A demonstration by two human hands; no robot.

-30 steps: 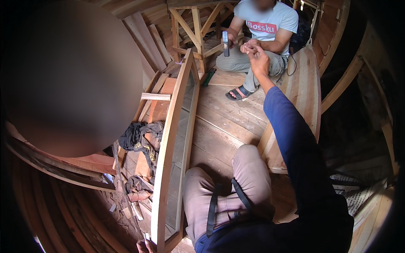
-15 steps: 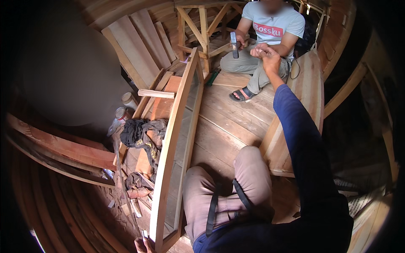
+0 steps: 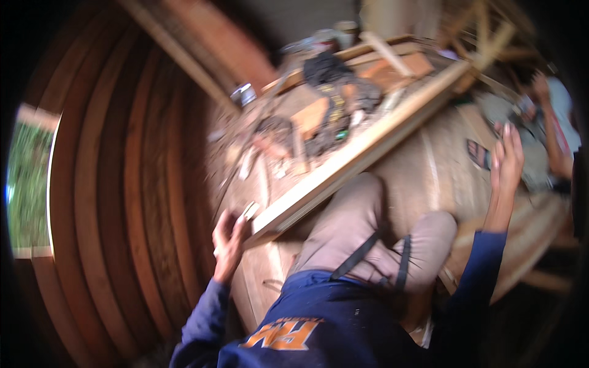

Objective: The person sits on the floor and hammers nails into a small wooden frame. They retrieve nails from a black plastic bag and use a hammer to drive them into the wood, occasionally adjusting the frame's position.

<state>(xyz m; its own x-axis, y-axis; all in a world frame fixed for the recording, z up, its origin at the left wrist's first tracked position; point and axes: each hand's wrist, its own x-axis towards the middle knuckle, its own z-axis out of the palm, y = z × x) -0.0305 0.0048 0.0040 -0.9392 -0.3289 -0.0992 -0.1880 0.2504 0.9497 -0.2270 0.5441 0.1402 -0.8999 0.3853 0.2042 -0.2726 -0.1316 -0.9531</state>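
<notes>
My left hand [image 3: 227, 246] is at the near end of a long wooden frame [image 3: 368, 145], which stands on edge. Between its thumb and fingers is a small pale flat piece [image 3: 250, 210], too blurred to name. My right hand [image 3: 508, 161] is raised at the right, apart from the frame, with its fingers drawn together. Whatever it may hold is too small and smeared to make out. The frame runs diagonally past my knees; its glass, plain in the earlier frame, hardly shows now.
Beyond the frame lie dark crumpled cloths [image 3: 325, 70], wood scraps, and cans [image 3: 325, 40]. A co-worker [image 3: 555, 122] sits at the right edge, a sandalled foot [image 3: 478, 153] on the plank floor [image 3: 429, 165]. A ribbed board wall [image 3: 116, 184] curves along the left.
My view has swung left and down, with blur. My right hand has drawn back from the co-worker's hand. My left hand shows more fully beside the frame's end, still with the small piece.
</notes>
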